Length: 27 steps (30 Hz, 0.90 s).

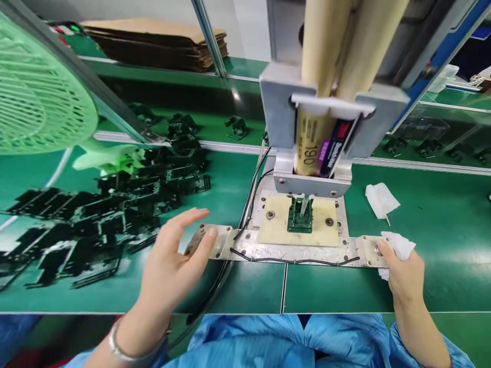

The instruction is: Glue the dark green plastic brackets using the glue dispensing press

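My left hand (pixel 172 255) is open, its fingers spread around the left metal end block (pixel 220 240) of a fixture bar, thumb over the block. At the opposite end, my right hand (pixel 408 276) is closed around a crumpled white tissue (pixel 401 246), with its thumb on the button of the right end block (pixel 370 250). Between the hands, a small dark green part (pixel 300 217) sits on a cream plate (pixel 274 230). A dispensing nozzle (pixel 306 204) points down into it, below a two-barrel adhesive cartridge (pixel 312 145) in a metal holder.
Many black parts (pixel 84 225) are piled at the left, near a green fan (pixel 42 92). Another folded tissue (pixel 381 200) with a thin stick lies at right. Black cables (pixel 249 199) run beside the fixture. Cardboard sheets (pixel 153 41) are stacked on the back shelf.
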Available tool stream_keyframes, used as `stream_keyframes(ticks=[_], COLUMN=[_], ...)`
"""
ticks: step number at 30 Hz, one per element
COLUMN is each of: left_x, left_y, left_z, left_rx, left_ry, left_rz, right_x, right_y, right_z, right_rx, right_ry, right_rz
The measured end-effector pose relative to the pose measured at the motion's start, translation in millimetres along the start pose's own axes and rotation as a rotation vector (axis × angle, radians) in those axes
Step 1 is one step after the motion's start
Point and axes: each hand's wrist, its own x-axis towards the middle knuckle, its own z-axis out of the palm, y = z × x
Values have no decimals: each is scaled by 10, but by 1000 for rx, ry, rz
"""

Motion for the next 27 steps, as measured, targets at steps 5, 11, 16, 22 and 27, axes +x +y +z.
stream_keyframes(ticks=[5, 11, 16, 22, 27], left_x=[269, 585, 618, 540, 229], left_y=[512, 702, 827, 968, 899], left_z=[126, 660, 675, 461, 392], left_rx=[-195, -396, -684, -607, -836], left_ry=[-380, -767, -846, -982, -1050], left_rz=[106, 41, -91, -376, -699], right_x=[13, -40, -57, -31, -19], right_y=[55, -17, -40, -24, -13], right_z=[-14, -1, 14, 20, 33], right_rx=[45, 67, 86, 82, 126], right_ry=[-2, -2, -24, -42, -39], right_rz=[-25, -15, -35, -34, -51])
